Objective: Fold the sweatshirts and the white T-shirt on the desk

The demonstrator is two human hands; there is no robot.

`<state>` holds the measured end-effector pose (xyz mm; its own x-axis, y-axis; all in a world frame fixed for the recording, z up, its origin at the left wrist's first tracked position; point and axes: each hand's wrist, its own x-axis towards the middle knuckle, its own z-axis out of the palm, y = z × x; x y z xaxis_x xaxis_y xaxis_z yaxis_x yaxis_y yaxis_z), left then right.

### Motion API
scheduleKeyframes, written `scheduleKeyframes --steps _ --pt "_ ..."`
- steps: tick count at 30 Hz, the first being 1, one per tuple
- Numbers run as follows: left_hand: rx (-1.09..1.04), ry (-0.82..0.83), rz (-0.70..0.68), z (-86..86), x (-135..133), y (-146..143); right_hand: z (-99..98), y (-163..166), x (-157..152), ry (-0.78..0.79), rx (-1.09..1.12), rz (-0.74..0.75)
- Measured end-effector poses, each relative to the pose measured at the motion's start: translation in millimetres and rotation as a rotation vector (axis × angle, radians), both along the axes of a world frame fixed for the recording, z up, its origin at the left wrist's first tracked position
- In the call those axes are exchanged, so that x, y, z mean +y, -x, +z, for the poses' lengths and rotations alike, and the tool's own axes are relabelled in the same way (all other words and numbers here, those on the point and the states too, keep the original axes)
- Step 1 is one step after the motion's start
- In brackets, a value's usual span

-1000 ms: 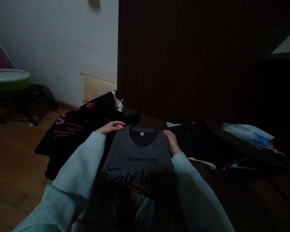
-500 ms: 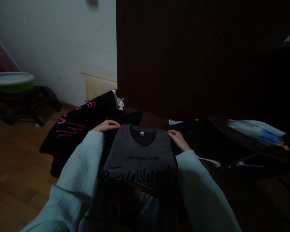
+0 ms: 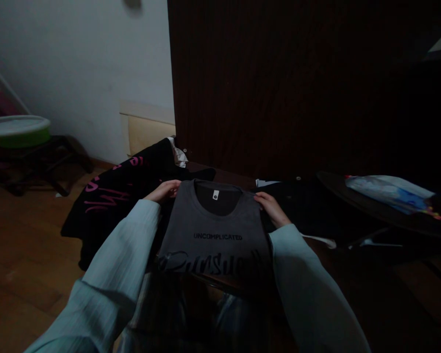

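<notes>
A grey T-shirt (image 3: 215, 235) with dark lettering lies folded in front of me, collar away from me. My left hand (image 3: 164, 190) grips its left shoulder, fingers curled over the edge. My right hand (image 3: 270, 207) grips the right shoulder the same way. The top edge of the shirt is raised a little off the surface. Both my arms are in pale blue sleeves.
A black garment with pink lettering (image 3: 112, 196) lies to the left on the wooden floor. More dark clothing (image 3: 297, 206) sits to the right. A dark round table (image 3: 382, 211) holds a plastic bag (image 3: 389, 192). A dark wooden panel (image 3: 279, 83) stands behind. A green basin (image 3: 14, 131) rests on a stand far left.
Both hands have closed on the shirt's shoulders and pulled the collar end up and away from me. The left hand went from lying flat to gripping.
</notes>
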<state>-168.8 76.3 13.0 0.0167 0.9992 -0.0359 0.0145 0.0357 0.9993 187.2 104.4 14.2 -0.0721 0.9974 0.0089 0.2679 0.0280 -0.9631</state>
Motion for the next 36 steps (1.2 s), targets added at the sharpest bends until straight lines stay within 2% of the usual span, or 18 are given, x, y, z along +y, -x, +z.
scheduleKeyframes --steps 7,12,17,23,28,31,36 --pt "-0.089 0.069 -0.065 2.1 -2 0 1.5 2 -3 0.043 0.079 -0.011" --pt "-0.09 0.088 -0.085 -2.2 1 4 -0.1 4 -1 0.011 0.049 -0.011" --pt "-0.122 0.09 -0.042 0.2 0 3 1.1 4 -1 0.014 0.041 -0.001" --pt "-0.066 0.095 -0.033 5.8 -7 -5 -2.7 5 0 0.009 0.034 -0.02" --pt "-0.035 0.127 -0.032 2.5 -5 -6 -10.8 5 6 -0.019 -0.016 0.006" --pt "0.006 0.121 -0.027 -0.1 -3 -5 -14.7 4 9 -0.084 -0.072 0.006" --pt "0.159 0.061 -0.027 -0.6 -2 -7 -18.7 9 9 -0.162 -0.242 -0.085"
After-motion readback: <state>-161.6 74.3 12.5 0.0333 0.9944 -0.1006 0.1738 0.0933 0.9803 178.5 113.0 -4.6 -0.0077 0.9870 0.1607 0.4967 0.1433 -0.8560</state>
